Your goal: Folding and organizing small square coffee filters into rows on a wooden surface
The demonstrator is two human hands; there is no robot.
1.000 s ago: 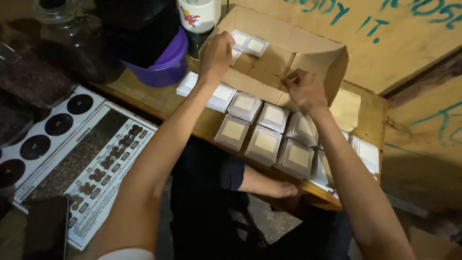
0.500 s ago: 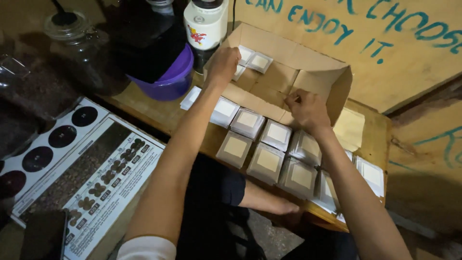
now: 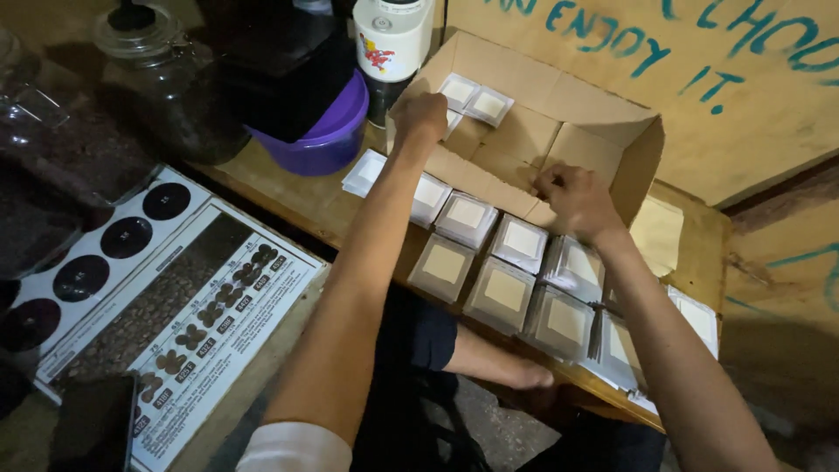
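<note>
— Two hands at work: what has each got?

— Left hand is curled closed over the near-left corner of the open cardboard box, by the look of it gripping the wall there. Right hand sits at the front flap, fingers bent and pinching at its edge; whether a packet is between them I cannot tell.

— Where are the packets?

— Two square white packets lie flat on the box floor, far-left corner, side by side. More of the same sort, in clear sleeves with pale card faces, run in overlapping rows along the wooden desk just in front of the box.

— What makes this go well?

— My judgement: hold the flap down flat so the opening stays wide, and keep the box braced at that corner so it cannot slide into the rows. Lay packets flat and edge to edge, starting from the pair already inside.

— Anything crowding the spot?

— Purple bowl and a white bottle stand just left of the box; a printed chart lies lower left, well apart.
</note>
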